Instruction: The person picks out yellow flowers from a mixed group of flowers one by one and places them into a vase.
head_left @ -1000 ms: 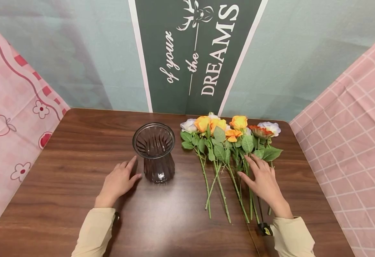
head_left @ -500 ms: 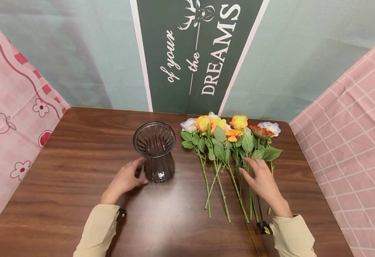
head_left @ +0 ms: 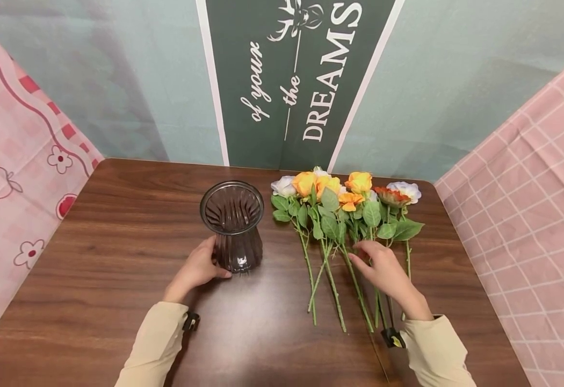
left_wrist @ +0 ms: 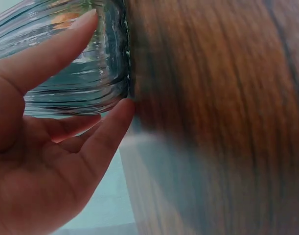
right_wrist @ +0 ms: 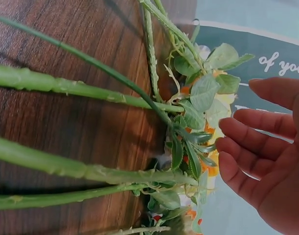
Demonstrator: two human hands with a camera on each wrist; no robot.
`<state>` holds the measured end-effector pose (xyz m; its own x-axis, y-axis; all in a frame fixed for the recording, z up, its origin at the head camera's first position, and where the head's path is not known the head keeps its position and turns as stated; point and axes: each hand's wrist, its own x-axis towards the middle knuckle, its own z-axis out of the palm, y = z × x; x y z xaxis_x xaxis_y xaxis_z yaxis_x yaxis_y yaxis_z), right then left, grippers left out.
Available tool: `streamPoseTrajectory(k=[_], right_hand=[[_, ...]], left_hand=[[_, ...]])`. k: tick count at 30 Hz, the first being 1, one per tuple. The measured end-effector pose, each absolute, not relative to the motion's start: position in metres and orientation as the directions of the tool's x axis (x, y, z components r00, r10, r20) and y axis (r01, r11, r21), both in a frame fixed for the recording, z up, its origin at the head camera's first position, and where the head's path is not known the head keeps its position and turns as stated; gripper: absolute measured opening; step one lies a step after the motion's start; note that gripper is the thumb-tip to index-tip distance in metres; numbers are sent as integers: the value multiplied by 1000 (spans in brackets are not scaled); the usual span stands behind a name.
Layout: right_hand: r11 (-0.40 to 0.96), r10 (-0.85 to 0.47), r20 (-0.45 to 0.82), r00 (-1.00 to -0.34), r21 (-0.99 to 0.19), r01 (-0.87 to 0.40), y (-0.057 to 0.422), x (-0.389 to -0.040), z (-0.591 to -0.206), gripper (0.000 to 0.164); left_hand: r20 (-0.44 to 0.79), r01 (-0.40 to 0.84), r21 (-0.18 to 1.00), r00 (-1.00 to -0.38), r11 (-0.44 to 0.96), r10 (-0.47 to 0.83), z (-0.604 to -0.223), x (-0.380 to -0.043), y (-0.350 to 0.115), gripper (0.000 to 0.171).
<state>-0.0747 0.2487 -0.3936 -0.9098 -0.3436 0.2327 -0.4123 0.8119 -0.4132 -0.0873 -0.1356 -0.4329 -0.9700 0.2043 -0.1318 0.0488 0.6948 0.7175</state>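
A dark, ribbed glass vase [head_left: 237,250] with a flared rim stands upright on the left half of the table. My left hand [head_left: 198,269] holds it low on its left side. In the left wrist view, the thumb [left_wrist: 56,54] lies along the ribbed glass while the other fingers bend around the opposite side, near the base. To the right, my right hand [head_left: 383,271] hovers over flower stems [head_left: 332,290], its fingers loosely bent and nothing between them. Yellow-orange roses [head_left: 329,188] lie with their blooms toward the back; a thin dark green stem [right_wrist: 85,56] crosses thicker ones in the right wrist view.
The brown wooden table [head_left: 93,242] reaches back to a teal and dark green cloth [head_left: 180,80] with white lettering. Pink patterned cloth [head_left: 21,188] hangs on the left, and pink checked cloth [head_left: 538,215] on the right. White flowers [head_left: 404,192] lie among the others.
My left hand has moved right to the vase and closed around its lower side. My right hand has shifted slightly left over the stems. Vase and flowers stay in place.
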Motion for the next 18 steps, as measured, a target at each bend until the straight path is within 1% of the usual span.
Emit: streamPoseTrajectory(k=[4, 10, 13, 18], right_hand=[[813, -355, 188, -916, -423, -401, 245, -75, -393, 21], [818, -358, 126, -925, -437, -375, 242, -76, -393, 23], [815, -371, 126, -920, -430, -388, 241, -77, -393, 23], [807, -390, 116, -913, -435, -400, 241, -79, -394, 21]], left_hand=[[-115, 63, 738, -969, 672, 217, -435, -89, -136, 92], [-106, 63, 751, -971, 657, 215, -437, -91, -135, 85], [-115, 52, 752, -971, 657, 209, -437, -93, -136, 82], [-132, 33, 754, -971, 656, 200, -436, -93, -135, 82]])
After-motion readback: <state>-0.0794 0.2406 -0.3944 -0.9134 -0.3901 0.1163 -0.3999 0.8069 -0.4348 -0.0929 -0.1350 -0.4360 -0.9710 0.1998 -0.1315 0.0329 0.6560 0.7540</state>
